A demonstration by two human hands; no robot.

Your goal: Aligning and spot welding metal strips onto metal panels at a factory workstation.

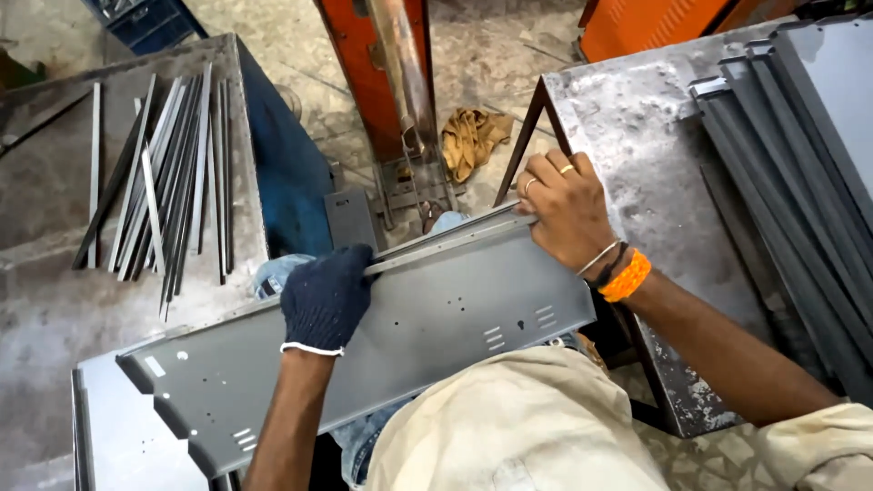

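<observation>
A long grey sheet-metal panel (436,318) with small holes and louvre slots lies across my lap, tilted up to the right. A thin metal strip (446,244) sits along its upper edge. My left hand (325,298), in a dark knitted glove, grips the panel's top edge and the strip near the middle. My bare right hand (564,209), with rings and an orange wristband, pinches the strip's right end against the panel.
Several narrow metal strips (168,173) lie on the bench at left. A stack of grey panels (800,155) rests on the worn steel table (637,136) at right. An orange machine column (386,73) and a brown rag (468,136) stand ahead. Another grey panel (118,427) lies lower left.
</observation>
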